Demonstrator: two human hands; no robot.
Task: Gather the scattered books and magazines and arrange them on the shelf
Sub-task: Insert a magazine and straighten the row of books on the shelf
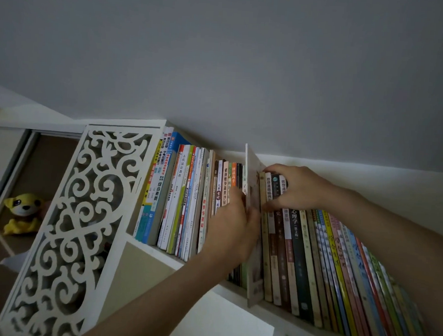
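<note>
A plain grey wall fills the upper part of our head view, and below it a white wooden bookshelf [159, 254] runs slantwise, its left end closed by a white fretwork side panel [77, 211] cut in scrolls. Upright books with coloured spines [185, 199] pack the shelf from end to end. We see a thin pale book [253, 185] standing proud of the row near the middle. Our left hand [234, 227] pinches its front edge, fingers curled round it. Just to its right, our right hand [295, 188] curls over the tops of the neighbouring beige and dark spines [273, 186], gripping them. Beyond the panel, a yellow plush toy dog [23, 212] sits on a brown surface.
</note>
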